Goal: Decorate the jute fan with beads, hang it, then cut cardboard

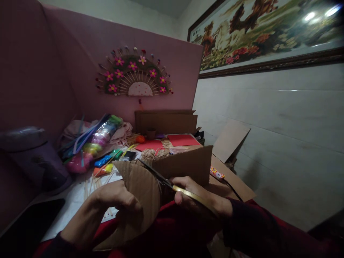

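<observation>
A piece of brown cardboard (143,200) with a rounded right edge is gripped by my left hand (118,197), thumb on its face and the other fingers hidden behind. My right hand (192,195) is closed around a pair of scissors (192,196) with a gold handle and dark blades. The blades point up and left and lie across the cardboard's upper right edge. Behind them stands a larger upright cardboard sheet (185,163).
Bagged coloured clay (100,134) and a lilac canister (37,157) stand left. Red paper (182,140), twine (147,154) and sticks lie at the back. A flowered fan (139,77) hangs on the pink panel. A cardboard sheet (231,139) leans on the right wall.
</observation>
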### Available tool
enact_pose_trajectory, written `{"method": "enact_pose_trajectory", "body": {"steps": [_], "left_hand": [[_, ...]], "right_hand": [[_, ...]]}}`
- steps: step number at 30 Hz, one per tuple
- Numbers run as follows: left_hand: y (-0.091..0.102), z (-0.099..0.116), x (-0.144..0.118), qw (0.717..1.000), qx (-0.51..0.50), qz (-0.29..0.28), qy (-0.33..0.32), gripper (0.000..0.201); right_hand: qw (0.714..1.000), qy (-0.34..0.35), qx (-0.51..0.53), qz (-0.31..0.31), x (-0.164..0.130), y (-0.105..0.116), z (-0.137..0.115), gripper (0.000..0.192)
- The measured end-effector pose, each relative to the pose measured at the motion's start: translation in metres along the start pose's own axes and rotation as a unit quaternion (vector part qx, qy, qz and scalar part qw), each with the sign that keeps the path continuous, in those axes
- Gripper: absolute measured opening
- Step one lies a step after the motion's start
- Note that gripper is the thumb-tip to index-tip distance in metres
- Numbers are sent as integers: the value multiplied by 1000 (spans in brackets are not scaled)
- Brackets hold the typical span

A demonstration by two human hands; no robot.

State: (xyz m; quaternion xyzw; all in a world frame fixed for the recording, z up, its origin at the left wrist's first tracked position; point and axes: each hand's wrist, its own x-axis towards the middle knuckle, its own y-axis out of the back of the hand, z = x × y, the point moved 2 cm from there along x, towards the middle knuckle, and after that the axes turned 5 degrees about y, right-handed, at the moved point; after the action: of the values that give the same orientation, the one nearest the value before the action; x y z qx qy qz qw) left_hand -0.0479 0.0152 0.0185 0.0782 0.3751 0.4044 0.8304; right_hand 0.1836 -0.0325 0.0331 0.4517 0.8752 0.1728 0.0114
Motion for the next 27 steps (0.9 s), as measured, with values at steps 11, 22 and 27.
{"method": "enact_pose_trajectory", "body": {"steps": [11, 22, 27], "left_hand": [[-5, 3, -4, 997, -64, -41, -22, 10], [0, 0, -9, 999, 24, -28, -26, 17], [3, 1, -11, 998, 50, -26, -34, 19]], "right_hand": [[999, -30, -40, -17, -1, 6, -27, 62], [990, 3, -125, -66, 9, 13, -35, 55], [991, 9, -122, -60, 7, 15, -40, 50]]}}
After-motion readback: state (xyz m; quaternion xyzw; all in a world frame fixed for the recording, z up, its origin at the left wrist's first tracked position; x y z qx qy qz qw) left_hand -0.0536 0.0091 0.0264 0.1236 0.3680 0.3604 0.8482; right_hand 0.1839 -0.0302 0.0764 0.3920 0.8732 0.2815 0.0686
